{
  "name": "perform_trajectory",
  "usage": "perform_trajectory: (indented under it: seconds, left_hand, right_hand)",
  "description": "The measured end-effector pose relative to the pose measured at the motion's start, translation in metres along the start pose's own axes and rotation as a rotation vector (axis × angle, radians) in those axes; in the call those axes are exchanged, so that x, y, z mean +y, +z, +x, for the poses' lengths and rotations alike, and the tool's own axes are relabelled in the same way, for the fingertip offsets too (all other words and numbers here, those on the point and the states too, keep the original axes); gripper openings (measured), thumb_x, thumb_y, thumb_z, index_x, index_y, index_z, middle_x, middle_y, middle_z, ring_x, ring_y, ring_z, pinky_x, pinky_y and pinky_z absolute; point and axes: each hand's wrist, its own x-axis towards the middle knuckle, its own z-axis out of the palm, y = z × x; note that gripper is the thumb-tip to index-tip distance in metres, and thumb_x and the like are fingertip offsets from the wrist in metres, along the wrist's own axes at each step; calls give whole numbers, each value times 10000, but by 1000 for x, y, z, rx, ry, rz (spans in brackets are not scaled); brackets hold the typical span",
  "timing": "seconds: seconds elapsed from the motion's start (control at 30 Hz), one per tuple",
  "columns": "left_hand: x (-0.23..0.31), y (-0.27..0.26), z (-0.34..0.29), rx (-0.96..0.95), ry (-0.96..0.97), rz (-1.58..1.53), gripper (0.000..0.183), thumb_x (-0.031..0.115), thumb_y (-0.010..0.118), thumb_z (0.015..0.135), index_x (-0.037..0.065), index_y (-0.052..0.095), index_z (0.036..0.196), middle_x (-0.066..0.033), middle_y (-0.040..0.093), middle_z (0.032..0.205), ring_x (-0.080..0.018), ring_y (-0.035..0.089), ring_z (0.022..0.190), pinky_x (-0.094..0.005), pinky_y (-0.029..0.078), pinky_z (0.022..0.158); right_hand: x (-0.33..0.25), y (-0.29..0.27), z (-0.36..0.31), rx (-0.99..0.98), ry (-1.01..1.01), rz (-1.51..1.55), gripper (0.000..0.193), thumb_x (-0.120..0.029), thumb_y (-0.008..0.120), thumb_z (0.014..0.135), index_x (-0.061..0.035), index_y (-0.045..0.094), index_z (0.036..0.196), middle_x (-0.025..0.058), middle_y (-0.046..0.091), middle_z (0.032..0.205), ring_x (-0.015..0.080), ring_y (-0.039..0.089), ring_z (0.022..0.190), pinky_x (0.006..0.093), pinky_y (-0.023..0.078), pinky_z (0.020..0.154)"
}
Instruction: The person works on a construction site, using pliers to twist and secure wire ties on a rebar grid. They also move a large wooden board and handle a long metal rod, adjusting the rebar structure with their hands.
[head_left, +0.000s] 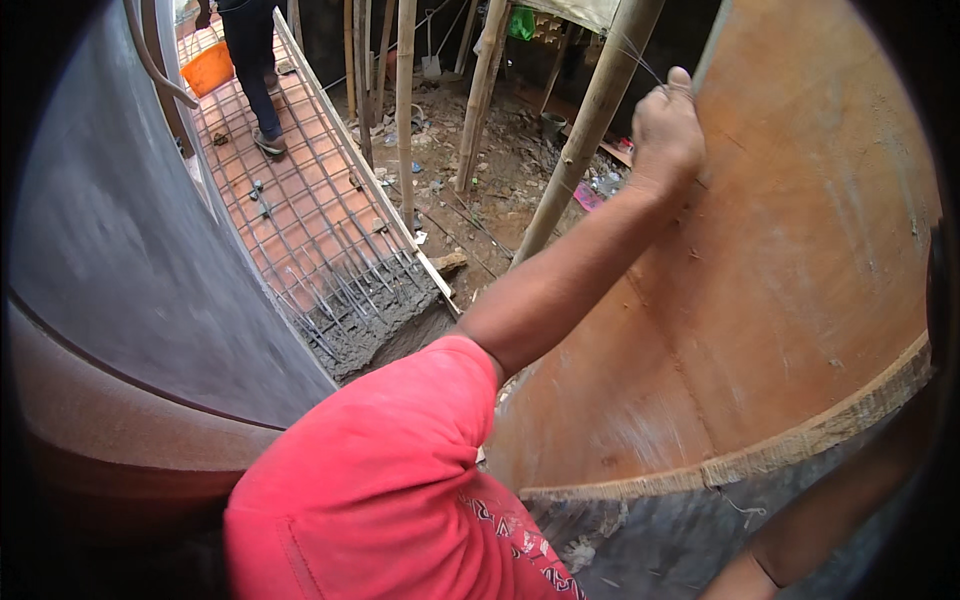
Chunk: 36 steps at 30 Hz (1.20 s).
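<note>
My left arm, in a red short sleeve, stretches to the upper right. My left hand (pixel 668 130) is closed at the left edge of a large orange-brown board (pixel 800 190), thumb side up. Thin dark wire (pixel 645 66) runs from a slanting bamboo pole (pixel 585 145) into its grip. The board leans beside me, its rough, pale lower edge curving across the view. My right forearm (pixel 840 505) crosses the lower right corner below that edge. The right hand is lost in the dark rim, so its fingers cannot be made out.
At upper left, a person's legs (pixel 255 70) stand on a rebar grid (pixel 290 190) over reddish boards, near an orange container (pixel 207 70). Wet concrete (pixel 375 315) covers the grid's near end. A smooth grey curved wall (pixel 130 230) rises at left. Bamboo props (pixel 404 110) stand on littered ground.
</note>
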Motion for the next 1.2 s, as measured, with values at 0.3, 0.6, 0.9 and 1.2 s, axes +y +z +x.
perform_trajectory:
  seconds: [0.3,0.6,0.9,1.2]
  left_hand:
    - [13,-159,42,199,170,293,643,489,379,1089,-81,677,1074,-189,712,978,-241,652,945,-368,511,869]
    - [-42,-280,119,435,414,428,640,455,336,1102,-72,697,1057,-174,744,993,-266,696,926,-378,526,847]
    - [-131,-352,176,727,473,1005,626,473,393,1079,-67,699,999,-215,727,931,-349,699,939,-429,518,874]
    - [-190,-183,50,640,454,444,501,432,515,1064,-24,601,1254,-39,620,1069,-131,560,715,-252,470,664]
  right_hand:
    - [78,76,-17,-92,-121,359,421,-135,842,828,26,653,1168,130,694,1001,202,662,864,311,570,799]
    - [108,210,-19,-284,60,473,262,-116,817,880,-33,656,1070,7,704,943,56,633,850,193,496,758]
    - [226,286,-4,-266,82,502,423,-296,852,833,-2,671,1078,136,764,867,161,745,795,313,579,694]
    - [309,340,22,-481,-125,496,855,-606,788,783,-19,478,1321,110,687,712,297,719,664,423,579,598]
